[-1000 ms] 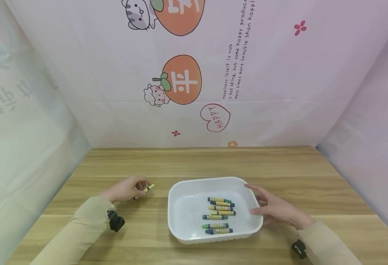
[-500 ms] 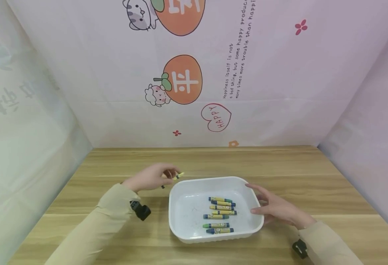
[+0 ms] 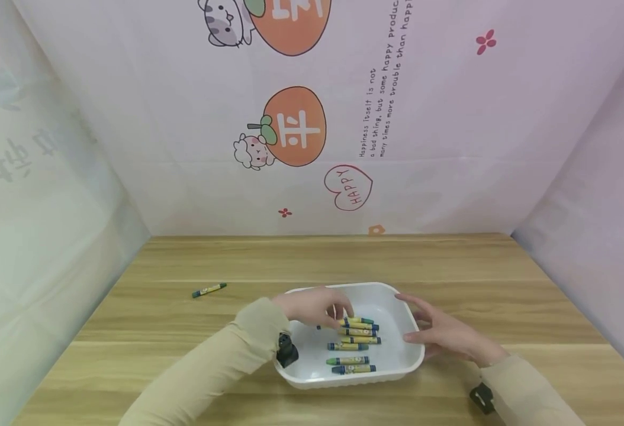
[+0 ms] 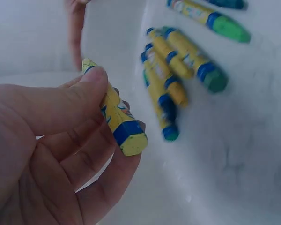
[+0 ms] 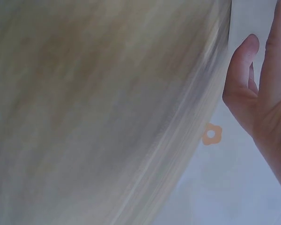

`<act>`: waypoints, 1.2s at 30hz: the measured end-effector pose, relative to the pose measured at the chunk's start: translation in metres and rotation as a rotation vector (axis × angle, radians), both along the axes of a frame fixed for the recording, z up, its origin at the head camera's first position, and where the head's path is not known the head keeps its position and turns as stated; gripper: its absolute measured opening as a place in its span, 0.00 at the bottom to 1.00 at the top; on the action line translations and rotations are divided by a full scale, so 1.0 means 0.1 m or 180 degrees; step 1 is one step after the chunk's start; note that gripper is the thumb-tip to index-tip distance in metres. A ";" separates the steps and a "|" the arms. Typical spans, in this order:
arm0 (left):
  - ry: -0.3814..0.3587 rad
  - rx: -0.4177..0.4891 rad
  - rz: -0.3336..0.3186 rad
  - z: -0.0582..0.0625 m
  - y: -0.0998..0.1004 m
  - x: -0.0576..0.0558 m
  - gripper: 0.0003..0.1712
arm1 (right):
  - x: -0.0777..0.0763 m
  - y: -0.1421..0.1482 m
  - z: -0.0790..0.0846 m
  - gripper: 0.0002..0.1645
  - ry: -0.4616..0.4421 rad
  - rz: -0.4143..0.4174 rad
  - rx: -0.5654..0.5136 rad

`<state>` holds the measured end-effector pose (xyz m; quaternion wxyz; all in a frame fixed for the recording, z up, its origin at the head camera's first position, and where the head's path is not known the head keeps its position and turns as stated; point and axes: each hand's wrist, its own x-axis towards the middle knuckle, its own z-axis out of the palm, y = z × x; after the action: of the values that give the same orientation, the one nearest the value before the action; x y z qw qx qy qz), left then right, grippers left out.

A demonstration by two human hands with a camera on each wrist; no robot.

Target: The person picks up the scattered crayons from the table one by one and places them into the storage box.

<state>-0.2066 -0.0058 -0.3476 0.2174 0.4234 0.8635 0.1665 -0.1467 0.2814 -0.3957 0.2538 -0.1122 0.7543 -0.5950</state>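
My left hand is over the white plastic tray. Between its thumb and fingers it pinches a pale yellow crayon with a blue-banded wrapper. In the tray lie several crayons, among them a light green crayon and a dark blue crayon towards the front. My right hand grips the tray's right side, thumb over the rim and some fingers outside the wall. Those outer fingers are partly hidden. In the right wrist view only part of the right hand shows.
A dark green crayon lies on the wooden table, left of the tray. Behind the table rises a printed cloth wall, with further cloth at both sides. A black wrist camera hangs over the tray's left rim.
My left hand has carried the pale yellow crayon rightward from the table to over the tray. The dark green crayon has come into view on the table. The right hand and tray stay put.
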 end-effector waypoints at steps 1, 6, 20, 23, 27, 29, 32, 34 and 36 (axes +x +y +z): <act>0.0044 -0.0058 -0.0067 -0.02 0.04 0.02 0.16 | 0.00 0.00 0.00 0.56 0.0005 -0.0003 0.0012; 0.0101 -0.0212 -0.0275 -0.09 0.16 0.08 0.14 | 0.01 -0.01 0.01 0.55 0.0012 0.0012 0.0014; -0.0224 -0.0095 -0.0115 -0.02 0.11 0.09 0.15 | 0.00 -0.01 0.04 0.55 0.0011 0.0063 -0.0030; -0.0157 -0.0027 -0.0077 0.02 0.06 0.06 0.16 | 0.00 -0.01 0.03 0.55 0.0016 0.0064 -0.0030; -0.0141 0.0119 -0.0002 0.08 -0.04 0.03 0.16 | 0.00 0.00 0.02 0.55 0.0018 0.0038 -0.0018; -0.0166 0.0215 0.0058 0.11 -0.10 0.02 0.15 | 0.00 0.00 0.01 0.55 0.0009 0.0021 -0.0020; -0.0221 0.0367 0.0195 0.14 -0.22 0.02 0.16 | 0.01 0.00 -0.01 0.55 0.0000 0.0004 -0.0020; -0.0216 0.0452 0.0273 0.14 -0.31 0.00 0.16 | 0.01 0.00 -0.01 0.55 0.0002 0.0002 -0.0024; -0.0190 0.0530 0.0314 0.12 -0.40 -0.02 0.16 | 0.01 0.00 -0.02 0.55 0.0007 0.0000 -0.0029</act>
<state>-0.2087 -0.0455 -0.3354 0.1986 0.3919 0.8597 0.2607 -0.1456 0.2816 -0.3973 0.2524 -0.1139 0.7518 -0.5984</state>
